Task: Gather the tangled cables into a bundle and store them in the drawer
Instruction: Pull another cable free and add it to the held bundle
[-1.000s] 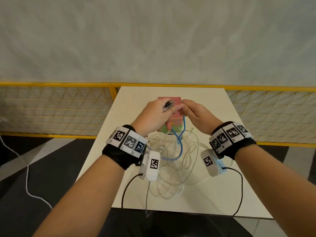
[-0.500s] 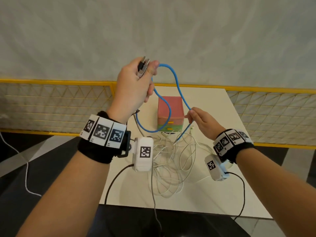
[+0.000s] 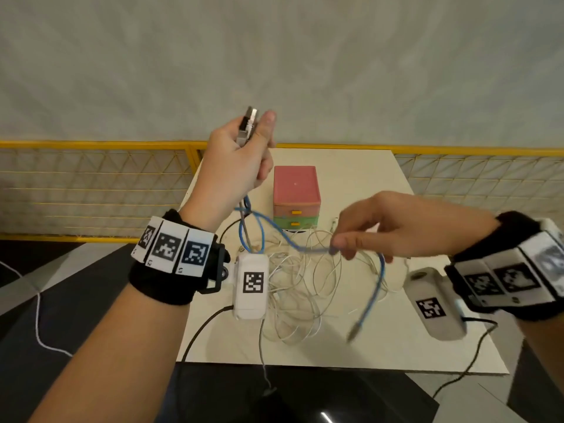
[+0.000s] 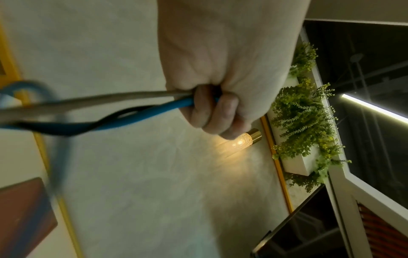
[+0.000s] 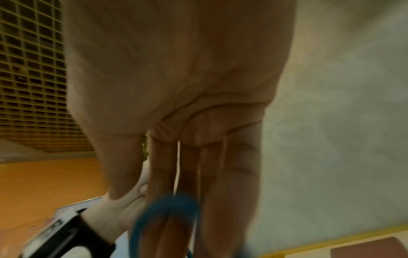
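- Head view: the left hand (image 3: 238, 166) is raised above the white rectangular counter (image 3: 396, 346), fingers curled tight around the plug ends and upper strands of the blue round-jacketed cable (image 3: 374, 288). Metal connectors project above the fist.
- Change: half a second ago the blue cable stood as a tall open loop above the left hand. That loop has now dropped, and the strands run from the fist down and across to the right hand (image 3: 393, 227).
- The right hand has moved outward, to the right and lower. Its thumb and fingertips pinch the blue cable partway along. Past the pinch, the free end hangs blurred over the counter.
- Left wrist view: the fingers (image 4: 214, 111) clamp blue and grey strands together.
- Right wrist view: a blurred blue loop lies against the fingers; the grip itself cannot be read there.
- The thin white tangled cables (image 3: 299, 288) lie loose on the counter, ungathered.
- The small stacked drawer unit with pink top and green lower drawer (image 3: 296, 193) stands behind them, both drawers shut.
- Judgement: the blue cable is being drawn clear for coiling. Bundling is at an early stage; storing has not started.
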`<state>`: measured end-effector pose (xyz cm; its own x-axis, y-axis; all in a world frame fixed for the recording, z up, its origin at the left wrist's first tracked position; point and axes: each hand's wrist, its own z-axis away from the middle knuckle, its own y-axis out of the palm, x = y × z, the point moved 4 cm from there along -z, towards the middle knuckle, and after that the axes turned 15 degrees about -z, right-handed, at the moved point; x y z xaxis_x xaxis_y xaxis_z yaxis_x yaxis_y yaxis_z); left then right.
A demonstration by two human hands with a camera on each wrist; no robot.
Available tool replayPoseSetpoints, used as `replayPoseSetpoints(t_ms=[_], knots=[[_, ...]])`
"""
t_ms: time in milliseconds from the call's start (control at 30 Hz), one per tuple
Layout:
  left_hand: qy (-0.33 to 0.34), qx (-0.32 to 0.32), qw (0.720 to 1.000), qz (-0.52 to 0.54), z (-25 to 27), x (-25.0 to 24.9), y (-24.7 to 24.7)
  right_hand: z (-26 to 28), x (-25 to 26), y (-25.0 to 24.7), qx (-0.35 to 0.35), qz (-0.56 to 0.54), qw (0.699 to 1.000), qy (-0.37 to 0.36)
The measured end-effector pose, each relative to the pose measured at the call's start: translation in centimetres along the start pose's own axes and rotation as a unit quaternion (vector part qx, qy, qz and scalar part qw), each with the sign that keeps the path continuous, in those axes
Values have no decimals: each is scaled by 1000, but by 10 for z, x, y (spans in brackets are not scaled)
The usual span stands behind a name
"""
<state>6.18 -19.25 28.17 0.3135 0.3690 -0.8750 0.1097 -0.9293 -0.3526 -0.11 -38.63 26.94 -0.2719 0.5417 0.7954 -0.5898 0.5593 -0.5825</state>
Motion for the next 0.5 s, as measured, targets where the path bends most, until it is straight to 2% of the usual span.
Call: replayPoseSetpoints(t_ms=[67, 200, 267, 367, 500], knots=[[9, 70, 997, 14, 7, -9, 10, 5, -1, 4, 5, 16, 1000, 11], [51, 202, 978, 17, 25, -32, 30, 1, -2, 0, -109, 30, 991, -74], [65, 224, 972, 0, 31, -43, 36, -4, -3, 5, -127, -17, 987, -96], [61, 229, 971, 2, 37, -51, 43, -11, 2, 24, -96, -109, 981, -129], [53, 235, 970, -30, 37, -42, 51, -20, 5, 41, -104, -274, 946, -139]])
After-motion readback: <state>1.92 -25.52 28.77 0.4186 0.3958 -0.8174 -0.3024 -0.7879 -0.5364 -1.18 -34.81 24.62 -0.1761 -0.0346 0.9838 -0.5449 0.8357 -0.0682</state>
